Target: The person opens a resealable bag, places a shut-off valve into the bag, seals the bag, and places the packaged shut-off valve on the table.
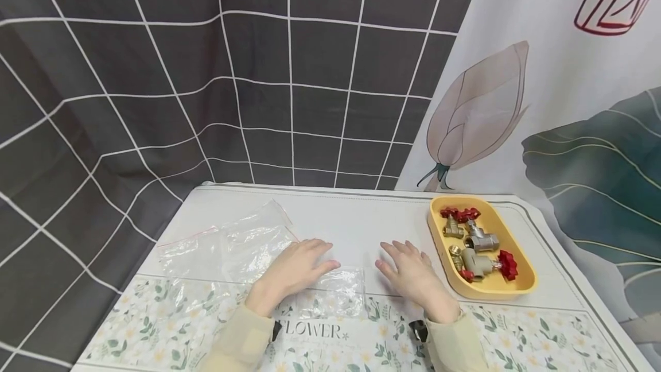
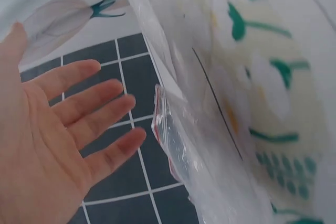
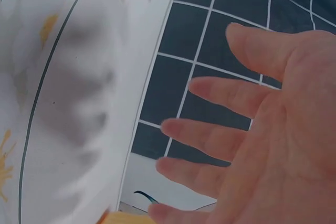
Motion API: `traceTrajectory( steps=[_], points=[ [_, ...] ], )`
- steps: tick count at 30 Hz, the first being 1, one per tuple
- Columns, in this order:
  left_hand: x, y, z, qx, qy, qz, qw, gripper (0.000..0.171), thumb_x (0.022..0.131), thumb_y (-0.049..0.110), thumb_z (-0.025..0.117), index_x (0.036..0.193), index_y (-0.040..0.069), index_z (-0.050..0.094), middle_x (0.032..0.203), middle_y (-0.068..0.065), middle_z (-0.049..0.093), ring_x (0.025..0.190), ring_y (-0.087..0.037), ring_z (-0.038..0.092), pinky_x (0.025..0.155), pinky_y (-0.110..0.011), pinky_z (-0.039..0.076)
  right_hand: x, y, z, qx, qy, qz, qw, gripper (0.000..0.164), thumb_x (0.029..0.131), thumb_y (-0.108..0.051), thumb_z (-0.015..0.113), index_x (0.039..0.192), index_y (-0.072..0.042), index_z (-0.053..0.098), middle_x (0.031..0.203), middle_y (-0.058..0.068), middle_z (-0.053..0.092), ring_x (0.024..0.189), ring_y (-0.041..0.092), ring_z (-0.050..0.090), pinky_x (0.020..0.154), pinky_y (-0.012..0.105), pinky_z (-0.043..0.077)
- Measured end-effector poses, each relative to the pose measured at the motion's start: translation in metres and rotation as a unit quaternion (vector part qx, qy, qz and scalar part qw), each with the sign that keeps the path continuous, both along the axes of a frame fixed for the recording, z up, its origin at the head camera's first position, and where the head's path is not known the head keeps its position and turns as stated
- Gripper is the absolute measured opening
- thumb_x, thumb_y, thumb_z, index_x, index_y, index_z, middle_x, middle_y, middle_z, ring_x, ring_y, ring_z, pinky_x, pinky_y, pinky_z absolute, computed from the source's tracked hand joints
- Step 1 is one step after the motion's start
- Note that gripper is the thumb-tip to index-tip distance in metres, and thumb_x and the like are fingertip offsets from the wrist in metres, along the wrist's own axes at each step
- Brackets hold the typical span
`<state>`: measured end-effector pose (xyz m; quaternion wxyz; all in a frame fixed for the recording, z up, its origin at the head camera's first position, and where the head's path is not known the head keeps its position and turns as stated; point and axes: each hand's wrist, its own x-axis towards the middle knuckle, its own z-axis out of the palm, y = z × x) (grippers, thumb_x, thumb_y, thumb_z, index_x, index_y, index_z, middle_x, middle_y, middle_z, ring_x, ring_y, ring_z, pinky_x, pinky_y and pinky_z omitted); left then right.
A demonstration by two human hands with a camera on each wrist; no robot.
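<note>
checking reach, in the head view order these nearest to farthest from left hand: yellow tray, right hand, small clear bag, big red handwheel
1. Small clear bag, by the left hand
2. Right hand, to its right
3. Yellow tray, farther right
4. Big red handwheel, tray's right side

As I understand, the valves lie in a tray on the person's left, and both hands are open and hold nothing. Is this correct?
Not quite: the tray is on the person's right, as the head view shows. The valves do lie in it, and the left hand and right hand are open and hold nothing.
</note>
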<state>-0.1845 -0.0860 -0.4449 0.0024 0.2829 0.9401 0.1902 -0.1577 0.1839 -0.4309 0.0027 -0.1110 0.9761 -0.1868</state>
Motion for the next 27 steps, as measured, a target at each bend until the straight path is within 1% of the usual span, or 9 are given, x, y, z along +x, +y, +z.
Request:
traceTrajectory(
  steps=[6, 8, 10, 14, 17, 19, 22, 24, 27],
  points=[
    [-0.006, 0.008, -0.004, -0.023, 0.029, -0.035, 0.9987, 0.052, 0.094, 0.048, 0.06, 0.129, 0.009, 0.063, 0.119, -0.006, 0.067, 0.106, -0.023, 0.064, 0.094, -0.039, 0.05, 0.0, -0.002, 0.001, -0.04, -0.022, 0.019, 0.999, 0.048, 0.098, -0.029, 0.059, 0.138, -0.003, 0.052, 0.13, 0.023, 0.058, 0.121, 0.044, 0.052, 0.101, 0.061, 0.038],
    [-0.007, 0.01, -0.005, -0.031, 0.019, -0.041, 0.9985, 0.048, 0.092, 0.044, 0.065, 0.125, 0.01, 0.064, 0.114, -0.004, 0.069, 0.102, -0.021, 0.065, 0.092, -0.036, 0.051, -0.001, -0.004, 0.001, -0.054, -0.033, 0.024, 0.998, 0.046, 0.098, -0.026, 0.061, 0.136, -0.002, 0.053, 0.123, 0.021, 0.062, 0.113, 0.039, 0.058, 0.098, 0.056, 0.044],
    [-0.009, 0.013, -0.007, -0.043, -0.001, -0.044, 0.9981, 0.044, 0.09, 0.042, 0.068, 0.121, 0.011, 0.066, 0.109, -0.002, 0.07, 0.098, -0.018, 0.066, 0.09, -0.033, 0.051, -0.002, -0.005, 0.002, -0.063, -0.041, 0.031, 0.997, 0.044, 0.097, -0.022, 0.062, 0.135, -0.001, 0.055, 0.11, 0.017, 0.067, 0.101, 0.032, 0.064, 0.092, 0.051, 0.049],
    [-0.009, 0.02, -0.007, -0.076, -0.023, -0.049, 0.9957, 0.034, 0.084, 0.038, 0.075, 0.107, 0.013, 0.069, 0.095, 0.004, 0.067, 0.088, -0.013, 0.063, 0.084, -0.03, 0.052, -0.004, -0.007, 0.003, -0.065, -0.045, 0.045, 0.996, 0.039, 0.096, -0.017, 0.062, 0.131, -0.002, 0.058, 0.087, 0.002, 0.066, 0.079, 0.016, 0.061, 0.079, 0.042, 0.052],
    [-0.009, 0.024, -0.005, -0.084, -0.032, -0.051, 0.9946, 0.025, 0.081, 0.035, 0.078, 0.093, 0.016, 0.067, 0.082, 0.009, 0.06, 0.078, -0.01, 0.056, 0.078, -0.027, 0.051, -0.006, -0.009, 0.004, -0.062, -0.045, 0.056, 0.995, 0.035, 0.095, -0.014, 0.063, 0.128, -0.003, 0.061, 0.082, -0.002, 0.063, 0.073, 0.012, 0.058, 0.075, 0.04, 0.051],
    [-0.01, 0.025, -0.005, -0.077, -0.047, -0.052, 0.9946, 0.02, 0.082, 0.031, 0.078, 0.084, 0.018, 0.063, 0.075, 0.011, 0.055, 0.073, -0.008, 0.051, 0.074, -0.026, 0.049, -0.006, -0.011, 0.004, -0.062, -0.051, 0.061, 0.995, 0.033, 0.094, -0.013, 0.064, 0.125, -0.003, 0.062, 0.082, -0.001, 0.063, 0.072, 0.012, 0.057, 0.073, 0.039, 0.051],
    [-0.012, 0.025, -0.008, -0.05, -0.068, -0.053, 0.995, 0.02, 0.085, 0.027, 0.075, 0.076, 0.022, 0.058, 0.07, 0.014, 0.051, 0.068, -0.006, 0.048, 0.069, -0.024, 0.047, -0.008, -0.013, 0.003, -0.063, -0.066, 0.062, 0.994, 0.03, 0.093, -0.012, 0.065, 0.122, -0.004, 0.065, 0.083, -0.001, 0.063, 0.073, 0.013, 0.057, 0.072, 0.038, 0.05],
    [-0.013, 0.025, -0.01, -0.028, -0.08, -0.055, 0.9949, 0.02, 0.087, 0.026, 0.073, 0.075, 0.024, 0.058, 0.069, 0.015, 0.051, 0.066, -0.005, 0.048, 0.067, -0.024, 0.046, -0.01, -0.014, 0.003, -0.063, -0.077, 0.062, 0.993, 0.028, 0.093, -0.013, 0.065, 0.119, -0.004, 0.066, 0.083, -0.001, 0.063, 0.074, 0.012, 0.057, 0.073, 0.038, 0.05],
    [-0.016, 0.023, -0.01, 0.009, -0.076, -0.059, 0.9953, 0.018, 0.089, 0.026, 0.071, 0.077, 0.026, 0.059, 0.069, 0.015, 0.052, 0.066, -0.004, 0.049, 0.066, -0.023, 0.044, -0.014, -0.014, 0.004, -0.064, -0.078, 0.067, 0.993, 0.023, 0.092, -0.013, 0.065, 0.112, -0.004, 0.069, 0.082, -0.002, 0.064, 0.074, 0.012, 0.058, 0.074, 0.037, 0.051]
  ],
)
